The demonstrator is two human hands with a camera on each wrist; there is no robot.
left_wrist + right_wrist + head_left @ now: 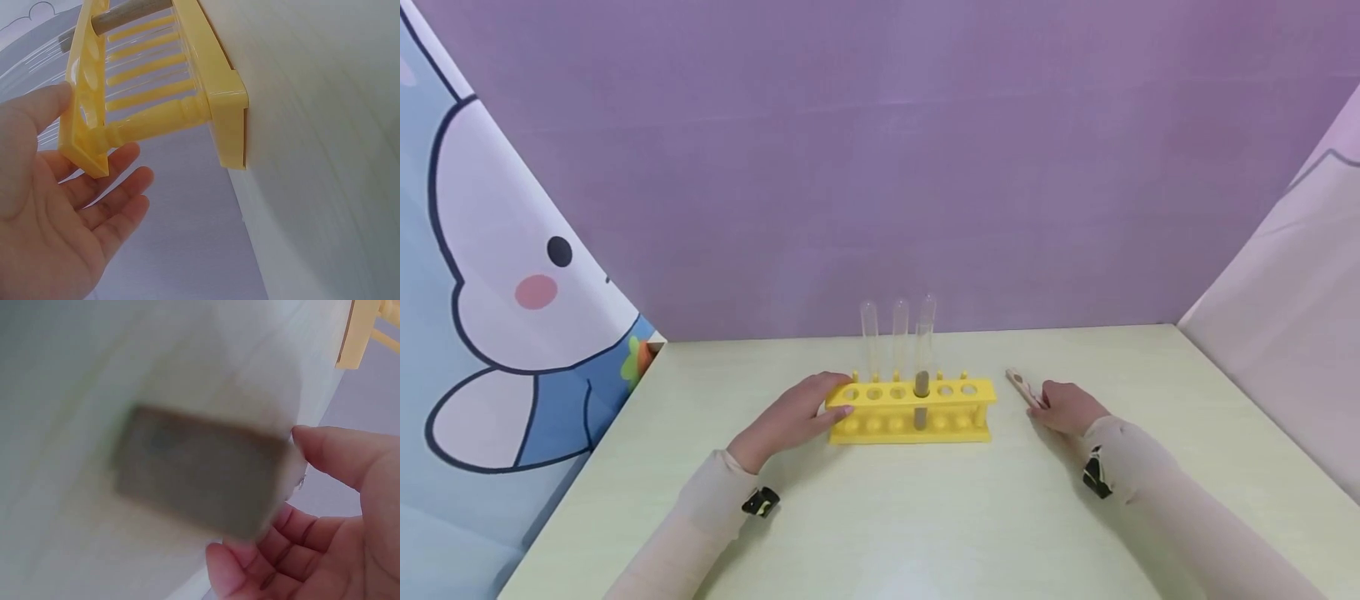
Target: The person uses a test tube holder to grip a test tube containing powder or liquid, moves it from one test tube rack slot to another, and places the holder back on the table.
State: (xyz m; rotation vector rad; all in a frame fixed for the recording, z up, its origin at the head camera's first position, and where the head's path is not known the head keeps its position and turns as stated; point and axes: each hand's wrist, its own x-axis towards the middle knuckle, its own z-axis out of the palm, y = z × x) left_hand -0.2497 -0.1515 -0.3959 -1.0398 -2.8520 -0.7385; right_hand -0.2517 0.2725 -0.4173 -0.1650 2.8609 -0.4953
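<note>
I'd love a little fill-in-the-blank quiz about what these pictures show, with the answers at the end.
1. The left hand grips one end of the rack, whose colour is ____.
2. The right hand holds a wooden-looking tool to the rack's ____.
3. Counting from the left, a grey-brown column shows in hole number ____.
4. The backdrop beyond the table is ____.

Missing words: yellow; right; four; purple.

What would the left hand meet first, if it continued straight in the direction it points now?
The yellow rack, whose end the left hand grips; past that, perhaps the clear test tubes, though depth is unclear.
</note>
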